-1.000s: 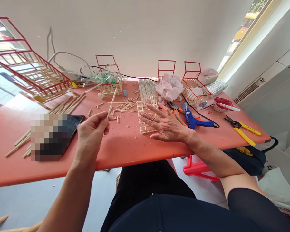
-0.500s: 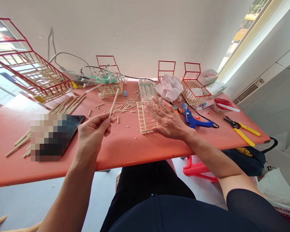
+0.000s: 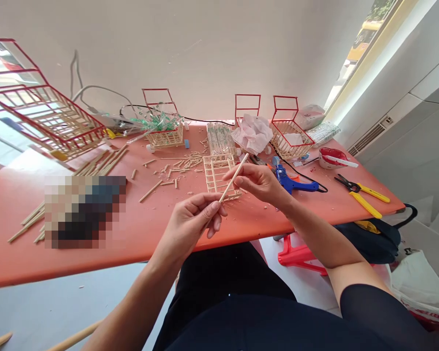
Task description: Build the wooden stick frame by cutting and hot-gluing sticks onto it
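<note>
A thin pale wooden stick slants up to the right above the table's front part. My left hand pinches its lower end between thumb and fingers. Around the stick's middle, the thumb and bent fingers of my right hand are closed. Just behind and below the hands lies a small wooden lattice frame, partly hidden by the right hand and the stick. Loose cut stick pieces are scattered left of the frame, and a longer stick lies nearer to my left hand.
A blue glue gun, yellow-handled pliers and a bowl of red paint stand on the right. Red-trimmed wooden carts line the back. A bundle of sticks and a blurred dark object lie left on the orange table.
My left hand has moved right with the stick, to in front of the lattice frame. My right hand has lifted from over the frame and closed on the stick.
</note>
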The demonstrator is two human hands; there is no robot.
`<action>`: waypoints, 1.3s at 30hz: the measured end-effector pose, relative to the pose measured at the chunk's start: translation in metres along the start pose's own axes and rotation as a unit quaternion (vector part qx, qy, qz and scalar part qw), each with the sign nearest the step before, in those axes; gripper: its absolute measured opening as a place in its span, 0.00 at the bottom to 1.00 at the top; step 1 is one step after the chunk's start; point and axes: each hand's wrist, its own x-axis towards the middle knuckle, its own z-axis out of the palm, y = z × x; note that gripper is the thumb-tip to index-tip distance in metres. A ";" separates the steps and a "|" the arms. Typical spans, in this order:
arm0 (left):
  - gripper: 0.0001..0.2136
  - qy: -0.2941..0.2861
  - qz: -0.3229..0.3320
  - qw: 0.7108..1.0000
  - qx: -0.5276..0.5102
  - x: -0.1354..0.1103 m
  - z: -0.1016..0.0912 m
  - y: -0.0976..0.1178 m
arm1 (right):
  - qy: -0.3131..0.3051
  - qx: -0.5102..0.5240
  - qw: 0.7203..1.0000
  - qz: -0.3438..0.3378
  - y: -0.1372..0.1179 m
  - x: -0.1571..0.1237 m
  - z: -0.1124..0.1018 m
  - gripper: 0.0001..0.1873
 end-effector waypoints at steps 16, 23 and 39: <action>0.15 -0.016 0.149 0.934 0.323 0.058 0.003 0.051 | 0.161 0.109 0.978 0.072 0.008 0.008 -0.008 0.29; 0.15 -0.118 0.110 0.943 0.292 0.084 0.027 0.043 | 0.161 0.091 0.982 0.044 0.007 0.008 -0.009 0.27; 0.05 0.054 0.142 0.943 0.298 0.125 -0.007 0.067 | 0.137 0.090 0.984 0.068 0.011 0.006 -0.006 0.23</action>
